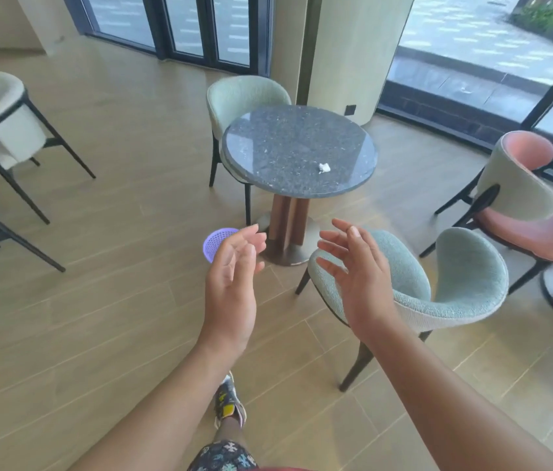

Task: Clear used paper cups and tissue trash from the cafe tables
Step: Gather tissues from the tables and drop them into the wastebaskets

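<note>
While left hand [231,294] and right hand [367,287] hover, fingers [248,234] apart, one tissue [323,167] sits on one table [285,147].

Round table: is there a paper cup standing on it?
No, the only thing on the round table is a small crumpled tissue near its right edge.

- A cafe seating area: round stone-topped table [299,147] on a pedestal
- Upholstered tub chairs [438,283] set about it
- Wood-look floor [115,317], floor-length windows [492,39] facing the street
</note>
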